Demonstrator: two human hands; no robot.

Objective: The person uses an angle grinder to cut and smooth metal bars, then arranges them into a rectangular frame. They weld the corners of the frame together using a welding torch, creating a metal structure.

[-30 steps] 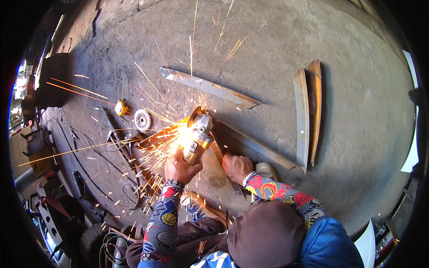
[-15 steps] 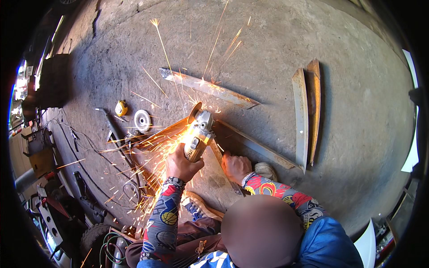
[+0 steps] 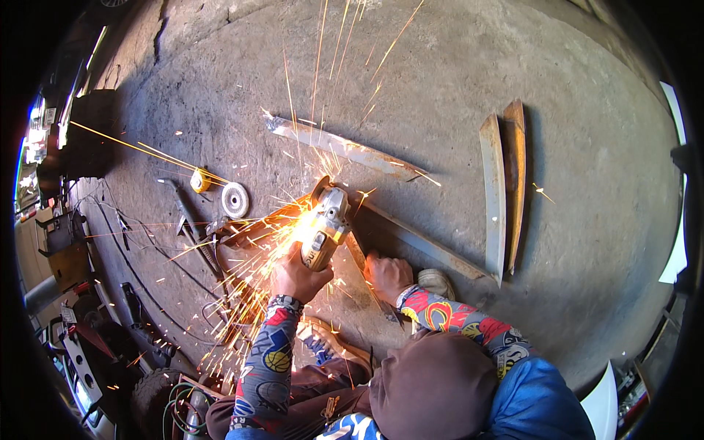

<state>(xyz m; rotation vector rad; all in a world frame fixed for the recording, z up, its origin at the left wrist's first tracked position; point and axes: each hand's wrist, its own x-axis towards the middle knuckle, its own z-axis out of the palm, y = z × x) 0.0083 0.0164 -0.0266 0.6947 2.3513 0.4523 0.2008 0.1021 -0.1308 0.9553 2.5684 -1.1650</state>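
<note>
Basically, left hand (image 3: 299,275) reaches far, fingers wrapped round angle grinder (image 3: 323,233); right hand (image 3: 390,276) angled left, curled at steel bar (image 3: 356,252), grip unclear.

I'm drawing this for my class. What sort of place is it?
It looks like a metal workshop: a grinder is throwing sparks, loose metal bars lie on the concrete floor, and a spare disc lies nearby.

Left fingers (image 3: 295,255) grip sparking grinder (image 3: 323,233); right fingers (image 3: 375,265) hold bar (image 3: 357,254).
</note>
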